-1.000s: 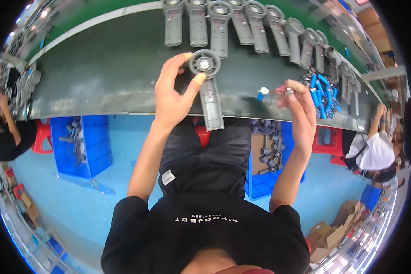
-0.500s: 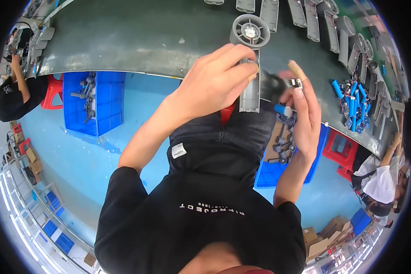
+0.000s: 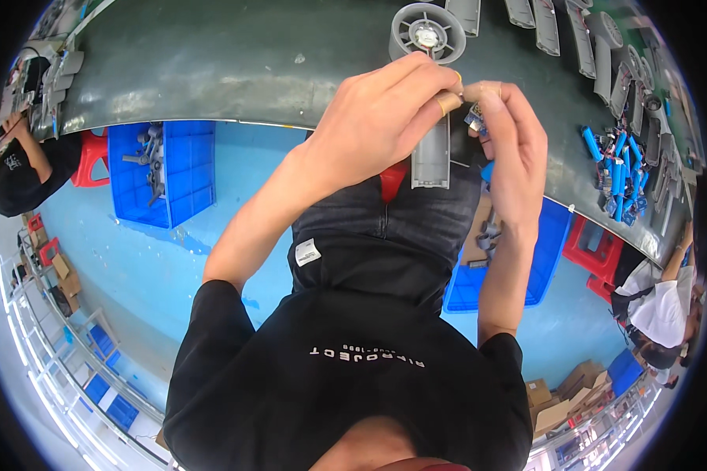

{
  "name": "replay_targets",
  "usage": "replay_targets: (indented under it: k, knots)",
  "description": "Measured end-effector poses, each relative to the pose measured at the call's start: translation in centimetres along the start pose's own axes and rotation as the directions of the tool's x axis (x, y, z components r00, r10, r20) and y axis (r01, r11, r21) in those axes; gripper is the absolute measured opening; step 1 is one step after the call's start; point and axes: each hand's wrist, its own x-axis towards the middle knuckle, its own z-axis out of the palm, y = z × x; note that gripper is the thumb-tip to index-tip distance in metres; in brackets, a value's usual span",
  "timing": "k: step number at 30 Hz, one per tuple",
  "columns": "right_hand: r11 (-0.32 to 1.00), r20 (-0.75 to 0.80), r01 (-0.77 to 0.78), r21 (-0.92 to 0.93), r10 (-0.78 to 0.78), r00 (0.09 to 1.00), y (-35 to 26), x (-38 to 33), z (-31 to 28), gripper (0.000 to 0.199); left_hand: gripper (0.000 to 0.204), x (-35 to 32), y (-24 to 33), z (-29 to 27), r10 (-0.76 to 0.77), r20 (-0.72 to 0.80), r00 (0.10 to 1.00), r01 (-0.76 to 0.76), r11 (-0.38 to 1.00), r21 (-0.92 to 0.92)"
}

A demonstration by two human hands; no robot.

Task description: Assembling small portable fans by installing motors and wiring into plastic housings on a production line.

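Note:
A grey plastic housing with a round, spoked head (image 3: pixel 426 38) and a long trough-shaped handle (image 3: pixel 430 165) lies at the table edge in front of me. Over the upper handle, my left hand (image 3: pixel 393 110) is closed, thumb and fingers pinched together; whatever sits between the tips is too small to make out. My right hand (image 3: pixel 514 149) grips a small circuit board (image 3: pixel 474 120) with a blue cylindrical battery (image 3: pixel 487 172) below it, partly hidden by the palm. Both hands' fingertips, some wearing yellowish covers, nearly meet just right of the handle.
Blue batteries with boards (image 3: pixel 620 173) lie heaped on the right of the dark green table (image 3: pixel 251 63). Grey housings (image 3: pixel 546 27) line its far right. Blue bins (image 3: pixel 188 177) stand below the edge, near red stools (image 3: pixel 593 247). Co-workers sit at both sides.
My right hand has moved left and up, bringing the circuit board close to my left fingertips. My left hand has shifted slightly to the right. The housing appears slightly higher in view.

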Motion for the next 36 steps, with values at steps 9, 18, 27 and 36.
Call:
replay_targets:
  k: [9,18,27,36]
  knots:
    - [0.973,0.131,-0.198,0.119,0.182,0.975,-0.7,1.3,-0.5,0.014,0.019,-0.2,-0.6,-0.1,0.017,-0.016,1.000,-0.017,1.000,0.007]
    - [0.988,0.016,-0.044,0.149,0.042,0.999,0.5,0.2,1.0,0.013,0.024,-0.3,-0.6,0.5,0.068,-0.077,0.995,-0.065,0.997,0.038]
    - [0.972,-0.042,-0.025,0.233,0.036,0.998,0.6,-0.7,1.0,0.025,0.019,-0.1,0.3,0.6,-0.011,-0.098,0.995,0.011,1.000,-0.003]
    - [0.989,-0.162,0.012,0.145,0.012,0.987,1.8,-0.6,1.3,0.036,0.028,-0.3,0.3,1.2,0.030,-0.070,0.997,-0.020,0.990,0.137]
